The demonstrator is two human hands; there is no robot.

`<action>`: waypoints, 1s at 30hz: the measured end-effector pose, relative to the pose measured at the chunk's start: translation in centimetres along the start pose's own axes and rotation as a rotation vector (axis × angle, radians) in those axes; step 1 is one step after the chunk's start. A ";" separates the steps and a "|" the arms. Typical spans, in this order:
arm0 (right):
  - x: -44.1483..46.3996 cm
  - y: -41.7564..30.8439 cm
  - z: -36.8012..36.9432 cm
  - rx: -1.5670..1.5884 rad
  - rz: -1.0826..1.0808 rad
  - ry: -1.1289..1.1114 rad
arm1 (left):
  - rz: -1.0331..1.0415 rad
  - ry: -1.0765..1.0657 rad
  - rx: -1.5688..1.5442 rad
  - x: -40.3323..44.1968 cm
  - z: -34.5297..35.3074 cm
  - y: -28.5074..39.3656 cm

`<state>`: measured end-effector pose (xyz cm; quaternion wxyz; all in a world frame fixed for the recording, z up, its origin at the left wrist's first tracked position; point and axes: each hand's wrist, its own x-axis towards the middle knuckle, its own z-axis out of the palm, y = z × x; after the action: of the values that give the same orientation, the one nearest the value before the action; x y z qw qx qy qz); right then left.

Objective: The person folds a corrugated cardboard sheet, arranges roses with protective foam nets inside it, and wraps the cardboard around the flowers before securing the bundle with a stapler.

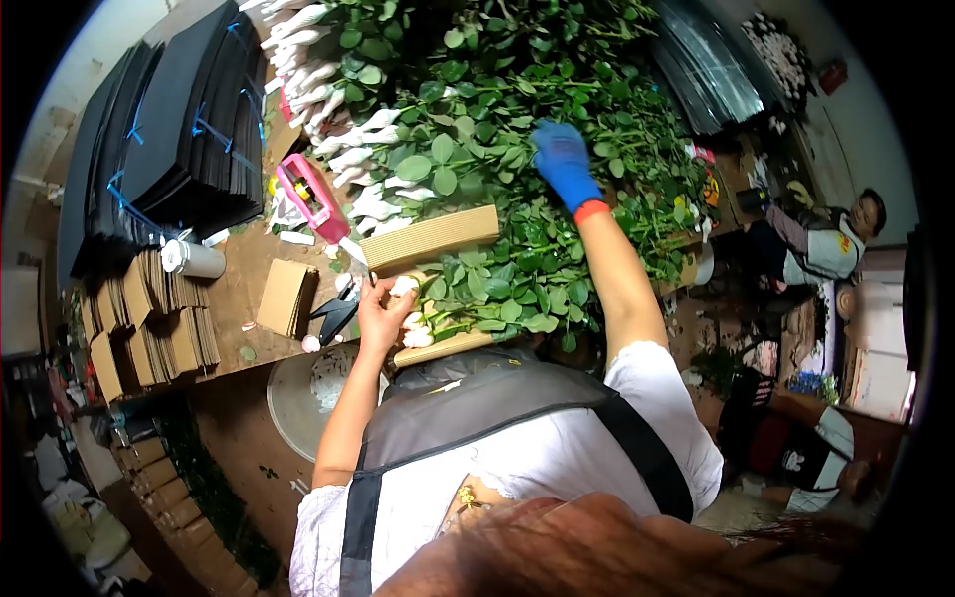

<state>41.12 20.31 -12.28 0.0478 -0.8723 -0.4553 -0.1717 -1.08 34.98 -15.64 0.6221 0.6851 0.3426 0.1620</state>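
My left hand (pixel 380 316), bare, has its fingers bent round a pale rose bud (pixel 404 286) beside the end of a corrugated cardboard strip (pixel 433 239). Just below it, more pink-white buds (pixel 416 333) lie with leafy stems above another cardboard edge (pixel 448 348). Farther forward, my right hand (pixel 563 159), in a blue glove, is over the green rose stems and leaves (pixel 477 129). Its fingertips are bent down among the leaves, so any grip is hidden. Black scissors (pixel 338 310) lie left of my left hand.
A pink tape dispenser (pixel 310 197), white-wrapped buds (pixel 368 149), folded cardboard (pixel 286 297) and a white roll (pixel 194 260) are on the table. Dark sheets (pixel 189 119) stand stacked at left. A round bin (pixel 308 398) is below the edge. Two people (pixel 831 251) (pixel 796 448) are at right.
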 end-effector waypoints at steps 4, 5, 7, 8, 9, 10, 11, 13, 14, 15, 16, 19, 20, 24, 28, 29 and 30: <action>0.2 -0.3 -10.1 0.192 -0.148 0.357 | 0.030 0.033 0.060 0.5 0.0 -2.4; -0.2 0.0 -11.1 0.221 -0.183 0.341 | 0.035 0.017 0.054 0.6 0.0 -2.6; -1.5 0.6 -12.7 0.386 -0.184 0.286 | -0.042 0.007 -0.039 0.7 0.1 -3.8; -2.1 0.9 -13.7 0.452 -0.214 0.282 | 0.000 0.008 0.031 0.5 0.0 -1.5; -2.7 0.8 -14.8 0.518 -0.244 0.271 | 0.039 0.034 0.061 0.6 0.1 -1.5; -3.5 0.0 -15.9 0.623 -0.204 0.301 | 0.072 0.055 0.094 0.5 0.1 -1.6; -4.4 -0.7 -17.0 0.726 -0.157 0.331 | 0.107 0.071 0.130 0.5 0.1 -1.7; -6.2 -0.6 -17.7 0.841 -0.186 0.397 | 0.097 0.057 0.171 0.2 -0.1 -0.5; -7.1 -0.7 -18.1 0.898 -0.153 0.418 | 0.131 0.069 0.173 0.3 0.0 -1.2; -7.9 -0.8 -18.6 0.950 -0.116 0.440 | 0.165 0.078 0.173 0.5 0.1 -1.9; -8.7 -0.8 -18.7 0.965 -0.116 0.465 | 0.070 0.072 0.050 0.6 0.4 -2.5; -9.0 -3.4 -23.6 0.766 -0.204 0.528 | 0.107 0.095 0.035 0.5 0.5 -2.0; -9.2 -4.1 -24.8 0.721 -0.219 0.544 | 0.116 0.093 0.035 0.3 0.5 -1.1; -11.2 -4.6 -26.4 0.701 -0.253 0.541 | 0.045 0.043 -0.113 0.7 0.6 -2.0; -12.4 -3.6 -25.6 0.753 -0.256 0.535 | 0.068 0.043 0.056 0.4 0.1 -1.0; -12.6 -3.4 -25.2 0.769 -0.258 0.533 | 0.055 0.039 0.038 0.5 0.1 -1.5; -12.7 -3.1 -24.9 0.787 -0.266 0.534 | 0.070 0.040 0.049 0.5 0.1 -1.4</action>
<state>25.53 6.29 6.51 0.4664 -0.6479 -0.5649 -0.2087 -1.00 35.26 -17.08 0.5919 0.7086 0.3345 0.1889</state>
